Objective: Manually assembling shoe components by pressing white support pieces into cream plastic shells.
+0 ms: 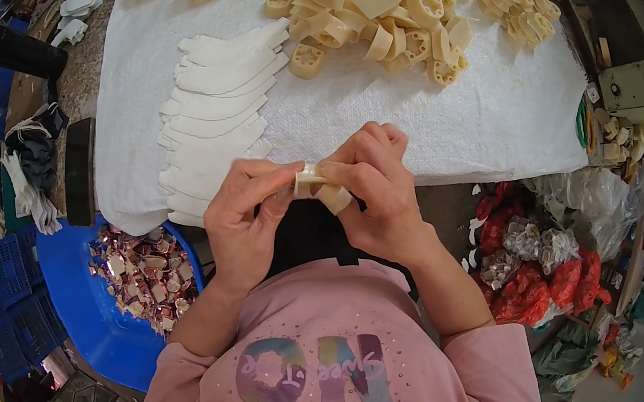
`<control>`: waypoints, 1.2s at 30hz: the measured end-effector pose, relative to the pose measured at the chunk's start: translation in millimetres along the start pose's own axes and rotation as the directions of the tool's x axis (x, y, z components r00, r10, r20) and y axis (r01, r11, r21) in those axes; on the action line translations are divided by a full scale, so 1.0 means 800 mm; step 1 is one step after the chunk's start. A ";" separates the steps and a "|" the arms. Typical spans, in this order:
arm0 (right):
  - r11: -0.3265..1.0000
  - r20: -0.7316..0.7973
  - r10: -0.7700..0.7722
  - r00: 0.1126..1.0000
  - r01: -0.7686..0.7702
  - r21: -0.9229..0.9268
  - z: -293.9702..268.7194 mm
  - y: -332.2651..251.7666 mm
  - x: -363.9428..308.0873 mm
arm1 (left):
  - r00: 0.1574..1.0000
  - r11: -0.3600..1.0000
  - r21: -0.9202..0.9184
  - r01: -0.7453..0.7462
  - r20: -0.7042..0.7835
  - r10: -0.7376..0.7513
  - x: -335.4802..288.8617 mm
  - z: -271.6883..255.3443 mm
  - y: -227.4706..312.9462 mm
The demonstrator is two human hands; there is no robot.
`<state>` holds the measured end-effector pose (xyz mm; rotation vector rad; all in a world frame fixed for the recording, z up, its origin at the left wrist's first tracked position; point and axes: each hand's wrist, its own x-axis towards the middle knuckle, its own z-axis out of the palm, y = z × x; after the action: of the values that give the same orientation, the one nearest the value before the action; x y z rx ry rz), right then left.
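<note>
In front of my body, at the near edge of the white cloth, both hands grip a small cream plastic shoe heel with a white strip around part of it. My left hand pinches the strip's left side between thumb and fingers. From the right, my right hand has its fingers curled round the heel, thumb and forefinger pressed at the top of the strip. Just left of my hands lies an overlapping column of white curved strips. Loose cream heels are heaped at the far side.
White cloth covers the table. Below its left edge, a blue basin holds shiny pinkish pieces. A dark phone-like slab lies at the left edge. Red plastic bags and clear wrapping sit at the right.
</note>
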<state>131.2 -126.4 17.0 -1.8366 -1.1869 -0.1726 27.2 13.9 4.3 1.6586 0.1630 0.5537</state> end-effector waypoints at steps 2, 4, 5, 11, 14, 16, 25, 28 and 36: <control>0.961 0.034 0.056 0.998 -0.064 0.268 0.001 0.002 -0.004 | 0.999 0.999 0.021 -0.038 0.010 0.038 0.002 -0.001 -0.005; 0.945 0.056 0.078 0.995 -0.092 0.315 0.000 0.001 -0.007 | 0.997 0.996 0.039 -0.074 0.022 0.074 0.004 0.000 -0.006; 0.926 0.080 0.099 0.992 -0.122 0.358 -0.001 0.001 -0.009 | 0.992 0.986 0.109 -0.129 0.027 0.126 0.005 0.004 -0.003; 0.944 0.241 0.052 0.969 -0.127 0.306 -0.006 0.000 -0.012 | 0.921 0.847 0.363 -0.389 0.122 0.371 0.015 0.013 -0.003; 0.971 0.278 0.020 0.960 -0.085 0.224 -0.008 -0.001 -0.010 | 0.912 0.834 0.368 -0.411 0.169 0.375 0.014 0.012 -0.005; 0.961 0.231 0.019 0.973 -0.081 0.263 -0.003 0.003 -0.013 | 0.940 0.898 0.288 -0.333 0.172 0.294 0.011 0.010 -0.006; 0.997 0.027 -0.046 0.999 0.044 0.070 -0.021 -0.017 0.009 | 0.935 0.888 0.344 -0.307 -0.065 0.348 0.013 -0.011 -0.013; 0.950 -0.034 0.159 0.987 -0.144 0.278 -0.016 -0.019 -0.008 | 0.935 0.904 0.291 -0.315 -0.071 0.348 0.008 -0.016 -0.013; 0.258 0.136 0.658 0.741 -0.391 0.884 0.017 -0.027 -0.037 | 0.937 0.935 -0.054 -0.350 -0.007 0.351 0.001 0.008 0.005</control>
<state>93.9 -132.9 6.5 -1.0692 -0.2180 0.5220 29.7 7.7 8.0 1.6440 -0.1543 0.8175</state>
